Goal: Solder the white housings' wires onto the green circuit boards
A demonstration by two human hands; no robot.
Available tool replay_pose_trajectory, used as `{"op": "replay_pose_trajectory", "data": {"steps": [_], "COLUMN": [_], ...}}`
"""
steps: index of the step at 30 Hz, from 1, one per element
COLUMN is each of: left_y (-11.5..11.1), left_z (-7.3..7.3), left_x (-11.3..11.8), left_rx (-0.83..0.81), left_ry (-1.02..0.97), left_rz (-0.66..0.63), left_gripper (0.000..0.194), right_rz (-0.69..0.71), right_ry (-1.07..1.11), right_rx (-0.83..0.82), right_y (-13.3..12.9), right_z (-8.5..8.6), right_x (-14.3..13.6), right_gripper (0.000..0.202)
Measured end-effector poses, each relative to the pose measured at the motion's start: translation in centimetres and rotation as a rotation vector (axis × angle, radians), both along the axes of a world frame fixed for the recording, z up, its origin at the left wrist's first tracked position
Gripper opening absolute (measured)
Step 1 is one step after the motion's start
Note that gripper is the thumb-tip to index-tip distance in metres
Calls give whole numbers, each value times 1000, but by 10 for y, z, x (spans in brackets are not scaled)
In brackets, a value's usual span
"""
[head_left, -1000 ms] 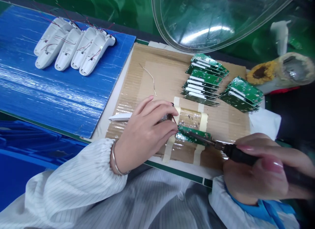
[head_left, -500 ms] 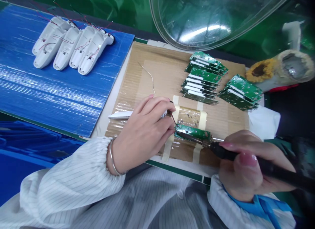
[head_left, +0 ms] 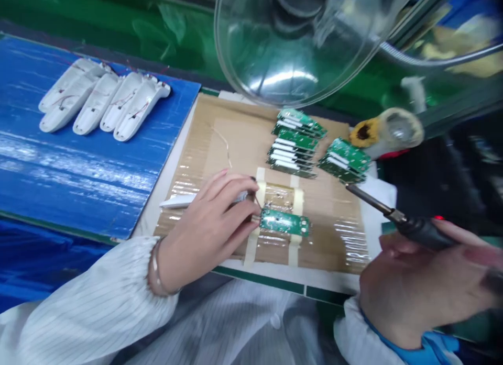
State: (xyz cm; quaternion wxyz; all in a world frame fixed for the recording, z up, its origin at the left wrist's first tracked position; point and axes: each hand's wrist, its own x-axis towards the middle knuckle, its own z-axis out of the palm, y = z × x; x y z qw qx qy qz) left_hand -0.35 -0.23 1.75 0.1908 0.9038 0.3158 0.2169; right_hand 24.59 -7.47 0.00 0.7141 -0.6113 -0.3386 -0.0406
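My left hand (head_left: pixel 208 226) lies over a white plastic housing (head_left: pixel 176 201), its fingers closed at the left end of a green circuit board (head_left: pixel 285 222). A thin dark wire (head_left: pixel 257 200) runs from beside the fingertips down to the board; the exact pinch is partly hidden. My right hand (head_left: pixel 428 281), blurred, is wrapped round the black handle of a soldering iron (head_left: pixel 416 231). The iron is raised to the right, apart from the board. Its tip appears near the right-hand group of circuit boards (head_left: pixel 346 158).
Several circuit boards (head_left: pixel 293 150) with white strips stand at the back of the cardboard (head_left: pixel 334 223). Bent solder wire (head_left: pixel 226 142) lies on it. Several white housings (head_left: pixel 133 111) rest on a blue board (head_left: pixel 78 181). A clear round shield (head_left: pixel 291 51) hangs behind, near a sunflower-decorated holder (head_left: pixel 396 129).
My right hand has lifted the soldering iron off the circuit board and swung it up and right. My left hand keeps its place at the board. The whole view has shifted.
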Motion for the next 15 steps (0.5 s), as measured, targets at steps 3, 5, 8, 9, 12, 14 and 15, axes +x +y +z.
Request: {"op": "replay_pose_trajectory", "data": {"steps": [3, 5, 8, 9, 12, 14, 15], "left_y": [-2, -4, -4, -3, 4, 7, 5], "left_z": [3, 2, -7, -11, -23, -26, -26], "left_x": [-13, -24, -43, -49, -67, -77, -82], "left_rx": [12, 31, 61, 74, 124, 158, 168], "left_ry": [-35, -22, 9, 14, 66, 128, 149], "left_rz": [8, 35, 56, 58, 58, 51, 51], "left_gripper": [15, 17, 21, 22, 28, 36, 40], "right_rz": [41, 46, 3, -2, 47, 66, 58], "right_ry": [106, 54, -89, -146, -279, -301, -297], "right_rx": [-54, -101, -218, -266, -409, -472, -488], "right_y": [-2, -1, 7, 12, 22, 21, 17], "right_z": [7, 9, 9, 9, 15, 19, 20], "right_x": [22, 34, 46, 50, 56, 56, 52], "right_gripper": [23, 29, 39, 39, 36, 37, 40]}}
